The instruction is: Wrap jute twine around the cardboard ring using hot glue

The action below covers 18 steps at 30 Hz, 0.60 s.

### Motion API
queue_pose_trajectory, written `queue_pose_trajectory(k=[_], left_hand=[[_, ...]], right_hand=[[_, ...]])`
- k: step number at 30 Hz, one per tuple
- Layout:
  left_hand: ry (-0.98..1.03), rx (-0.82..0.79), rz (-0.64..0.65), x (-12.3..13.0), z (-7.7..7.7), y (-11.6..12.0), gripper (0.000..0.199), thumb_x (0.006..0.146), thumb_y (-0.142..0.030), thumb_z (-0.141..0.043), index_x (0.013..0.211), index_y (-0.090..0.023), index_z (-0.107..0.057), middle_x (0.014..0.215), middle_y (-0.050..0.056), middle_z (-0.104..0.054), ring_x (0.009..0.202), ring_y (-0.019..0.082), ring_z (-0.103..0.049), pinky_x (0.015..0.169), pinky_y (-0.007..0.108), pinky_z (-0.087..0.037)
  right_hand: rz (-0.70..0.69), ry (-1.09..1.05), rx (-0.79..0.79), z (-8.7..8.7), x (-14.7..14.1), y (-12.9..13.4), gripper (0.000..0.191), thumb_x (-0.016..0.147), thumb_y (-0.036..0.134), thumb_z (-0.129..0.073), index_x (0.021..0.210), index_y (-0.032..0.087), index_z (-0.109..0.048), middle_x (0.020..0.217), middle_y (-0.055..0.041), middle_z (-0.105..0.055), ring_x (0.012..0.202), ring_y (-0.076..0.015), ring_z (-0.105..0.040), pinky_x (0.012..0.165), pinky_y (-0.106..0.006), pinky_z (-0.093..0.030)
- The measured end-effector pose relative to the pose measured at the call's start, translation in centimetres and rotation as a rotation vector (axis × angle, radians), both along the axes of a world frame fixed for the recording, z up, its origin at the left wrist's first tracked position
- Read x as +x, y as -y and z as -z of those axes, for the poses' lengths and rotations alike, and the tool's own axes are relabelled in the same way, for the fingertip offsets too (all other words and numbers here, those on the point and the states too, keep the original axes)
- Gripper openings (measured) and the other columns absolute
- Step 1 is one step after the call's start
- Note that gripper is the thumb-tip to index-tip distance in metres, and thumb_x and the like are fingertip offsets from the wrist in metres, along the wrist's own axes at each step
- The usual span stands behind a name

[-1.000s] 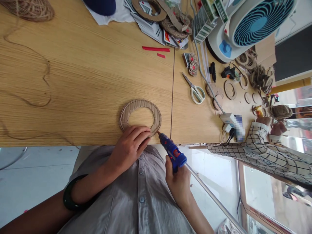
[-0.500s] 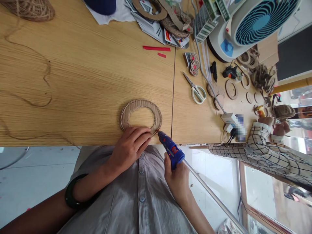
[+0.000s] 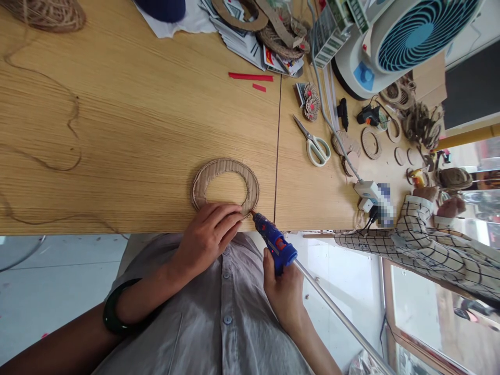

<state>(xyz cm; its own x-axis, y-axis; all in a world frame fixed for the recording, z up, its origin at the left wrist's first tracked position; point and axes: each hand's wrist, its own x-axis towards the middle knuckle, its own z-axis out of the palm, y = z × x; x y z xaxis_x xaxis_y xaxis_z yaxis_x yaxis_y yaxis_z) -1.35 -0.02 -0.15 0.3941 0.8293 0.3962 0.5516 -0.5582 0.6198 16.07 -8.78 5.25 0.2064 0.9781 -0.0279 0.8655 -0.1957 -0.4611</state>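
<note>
A corrugated cardboard ring (image 3: pixel 202 183) lies flat near the table's front edge, with a thin cord-like line along its outer rim. My left hand (image 3: pixel 209 234) is closed on the near side of this ring, its fingers pressed together and covering part of the cardboard. In my right hand (image 3: pixel 287 289) is a blue hot glue gun (image 3: pixel 273 240), fingers wrapped round the handle. Its nozzle points up and left, at the ring's near right rim beside my left fingertips. A long clear glue stick (image 3: pixel 339 310) sticks out of the gun's back end.
Brown twine (image 3: pixel 72 125) trails across the table's left side from a ball (image 3: pixel 54 14). Scissors (image 3: pixel 312 141), red strips (image 3: pixel 250 77), a power strip (image 3: pixel 366 190) and a fan (image 3: pixel 410 41) are to the right. A co-worker's checked sleeve (image 3: pixel 416 219) shows at far right.
The glue gun has shifted very slightly down at its tip along the ring's rim. My left hand and the ring stay in place. The twine at left has moved slightly left.
</note>
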Motion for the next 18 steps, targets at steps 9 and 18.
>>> queue_pose_trajectory(k=[9,18], left_hand=[[-0.032,-0.028,-0.055,0.6,-0.6,0.0,0.016,0.095,-0.017,-0.059,0.111,-0.018,-0.061,0.111,0.005,-0.068,0.105,0.020,-0.062,0.097,0.039,-0.052],[0.010,-0.073,-0.146,2.4,-0.9,-1.2,0.029,0.095,-0.028,-0.061,0.122,-0.020,-0.057,0.122,0.008,-0.065,0.112,0.023,-0.063,0.098,0.041,-0.054]], right_hand=[[0.038,-0.006,0.039,0.2,0.3,-0.2,0.041,0.100,0.046,-0.045,0.082,0.015,-0.066,0.051,0.0008,-0.052,0.043,-0.0144,-0.046,0.043,-0.026,-0.037],[0.058,-0.034,0.124,0.6,0.8,-1.3,0.043,0.100,0.046,-0.044,0.079,0.014,-0.064,0.050,0.0021,-0.050,0.040,-0.0124,-0.041,0.040,-0.025,-0.034]])
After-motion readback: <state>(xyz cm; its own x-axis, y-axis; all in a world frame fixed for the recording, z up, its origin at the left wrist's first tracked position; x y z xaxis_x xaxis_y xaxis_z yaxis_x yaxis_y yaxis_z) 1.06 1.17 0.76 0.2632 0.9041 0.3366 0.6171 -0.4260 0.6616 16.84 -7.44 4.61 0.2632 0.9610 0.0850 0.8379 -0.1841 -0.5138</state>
